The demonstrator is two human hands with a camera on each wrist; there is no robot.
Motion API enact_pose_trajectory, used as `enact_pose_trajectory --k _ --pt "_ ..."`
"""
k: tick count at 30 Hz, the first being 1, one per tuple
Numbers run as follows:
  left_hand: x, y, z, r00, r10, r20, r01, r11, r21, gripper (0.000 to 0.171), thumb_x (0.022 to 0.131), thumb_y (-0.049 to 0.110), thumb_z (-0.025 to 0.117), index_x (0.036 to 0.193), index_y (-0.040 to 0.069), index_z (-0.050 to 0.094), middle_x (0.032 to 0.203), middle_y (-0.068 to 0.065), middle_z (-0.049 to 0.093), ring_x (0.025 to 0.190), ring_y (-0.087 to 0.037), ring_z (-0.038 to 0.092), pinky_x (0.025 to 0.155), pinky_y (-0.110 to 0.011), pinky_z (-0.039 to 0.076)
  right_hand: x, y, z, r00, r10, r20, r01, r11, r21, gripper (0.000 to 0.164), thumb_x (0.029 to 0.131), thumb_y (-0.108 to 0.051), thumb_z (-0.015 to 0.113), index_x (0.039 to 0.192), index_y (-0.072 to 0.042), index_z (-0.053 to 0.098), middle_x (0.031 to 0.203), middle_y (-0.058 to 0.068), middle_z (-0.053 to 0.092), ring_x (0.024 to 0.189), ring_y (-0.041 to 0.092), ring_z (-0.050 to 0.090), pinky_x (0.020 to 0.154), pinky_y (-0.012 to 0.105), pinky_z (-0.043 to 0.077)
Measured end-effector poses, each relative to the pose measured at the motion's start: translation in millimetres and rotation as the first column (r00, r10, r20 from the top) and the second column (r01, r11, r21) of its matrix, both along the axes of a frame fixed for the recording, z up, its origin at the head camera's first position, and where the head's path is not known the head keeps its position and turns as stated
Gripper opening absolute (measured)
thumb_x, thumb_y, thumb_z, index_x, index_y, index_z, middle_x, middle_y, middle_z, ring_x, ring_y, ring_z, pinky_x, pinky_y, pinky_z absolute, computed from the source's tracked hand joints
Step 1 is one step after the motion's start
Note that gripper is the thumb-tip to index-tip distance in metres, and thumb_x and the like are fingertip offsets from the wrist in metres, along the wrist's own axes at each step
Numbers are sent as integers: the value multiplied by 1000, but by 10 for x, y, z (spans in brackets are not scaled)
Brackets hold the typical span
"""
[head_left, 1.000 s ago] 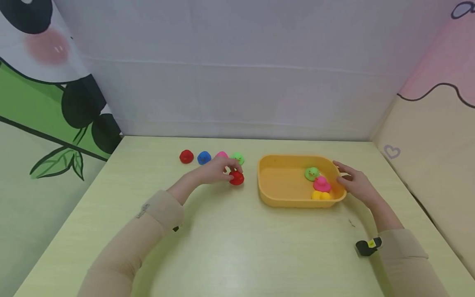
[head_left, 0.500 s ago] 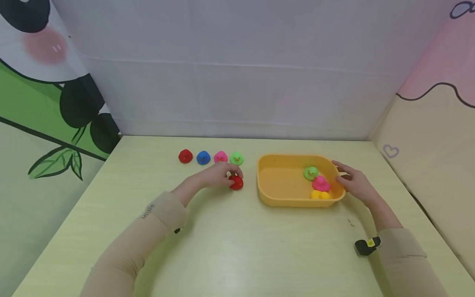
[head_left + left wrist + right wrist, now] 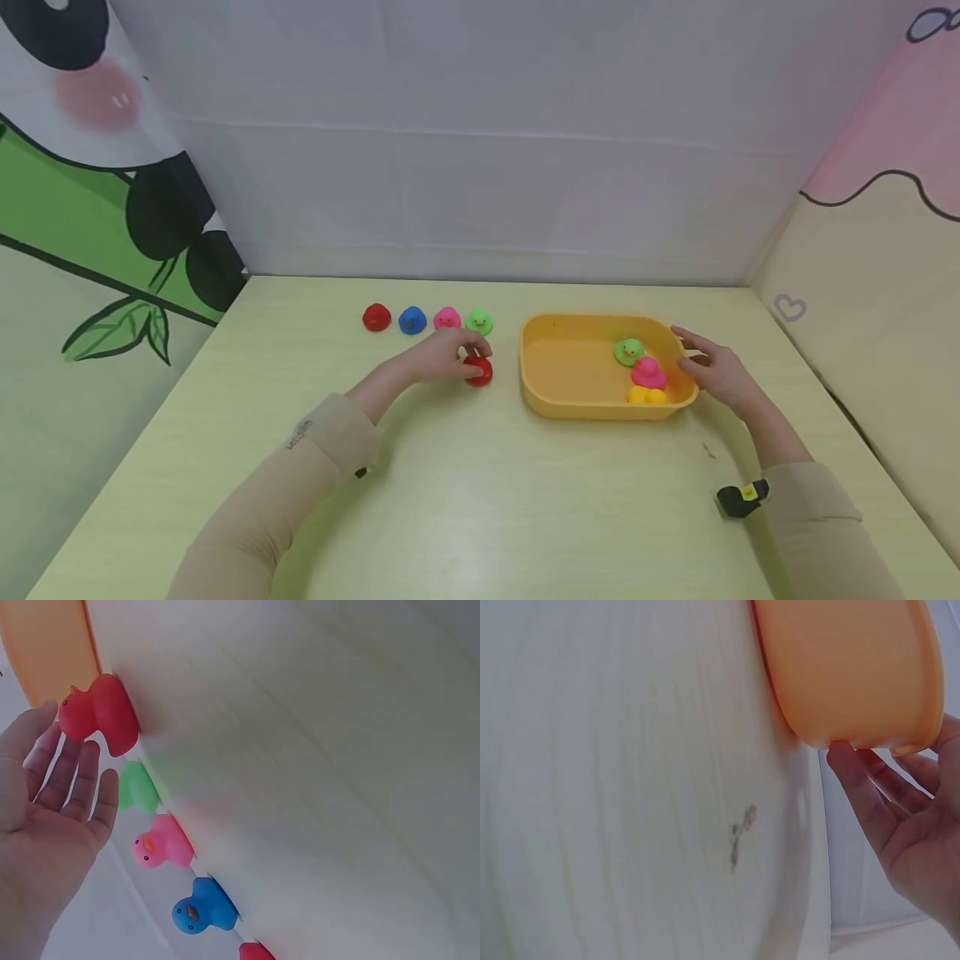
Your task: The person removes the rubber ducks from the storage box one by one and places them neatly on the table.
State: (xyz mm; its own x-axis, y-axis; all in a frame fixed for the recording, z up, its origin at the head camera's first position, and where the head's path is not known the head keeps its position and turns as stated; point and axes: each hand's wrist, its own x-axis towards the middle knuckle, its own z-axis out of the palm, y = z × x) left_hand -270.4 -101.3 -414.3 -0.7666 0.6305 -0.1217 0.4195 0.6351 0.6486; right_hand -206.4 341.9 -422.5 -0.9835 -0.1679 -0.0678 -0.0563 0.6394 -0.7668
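My left hand [image 3: 446,354] is at a red rubber duck [image 3: 480,372] on the table. In the left wrist view, the thumb and loosely spread fingers are right at the head of that red duck [image 3: 101,716]. My right hand [image 3: 716,371] touches the right end of a yellow-orange plastic tub [image 3: 577,410], its fingers fairly straight. The right wrist view shows those fingertips [image 3: 841,754] against the outer wall of the tub [image 3: 840,667]. Inside the tub are a green duck [image 3: 628,352], a pink duck [image 3: 648,373] and something yellow [image 3: 647,395] near the front wall.
Behind my left hand, a row holds another red duck [image 3: 377,317], a blue duck [image 3: 412,320], a pink duck [image 3: 447,318] and a green duck [image 3: 478,321]. A pale wall [image 3: 487,183] rises at the far edge of the light wooden table [image 3: 465,500].
My left hand has drawn the red duck slightly nearer to me, away from the row, uncovering the pink duck. The duck barely moves over the last half second. My right hand stays at the tub.
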Motion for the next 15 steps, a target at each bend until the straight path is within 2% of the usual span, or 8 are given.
enact_pose_trajectory --k 8,15 --pt "3 31 -33 992 126 -27 -127 991 -42 32 78 29 78 102 13 63 91 1 61 86 -17 56 70 -23 51 -11 -6 -12 1000 5 -8 -6 1000 -6 56 99 -21 48 149 -10 26 139 31 35 115 48 50 73 21 53" --pt "31 72 -55 988 153 -37 -155 986 -55 25 79 30 77 94 16 62 87 2 60 81 -16 55 68 -24 50 19 -13 20 1000 2 -15 -2 1000 9 56 99 -22 48 149 -10 26 139 31 35 114 48 50 72 20 52"
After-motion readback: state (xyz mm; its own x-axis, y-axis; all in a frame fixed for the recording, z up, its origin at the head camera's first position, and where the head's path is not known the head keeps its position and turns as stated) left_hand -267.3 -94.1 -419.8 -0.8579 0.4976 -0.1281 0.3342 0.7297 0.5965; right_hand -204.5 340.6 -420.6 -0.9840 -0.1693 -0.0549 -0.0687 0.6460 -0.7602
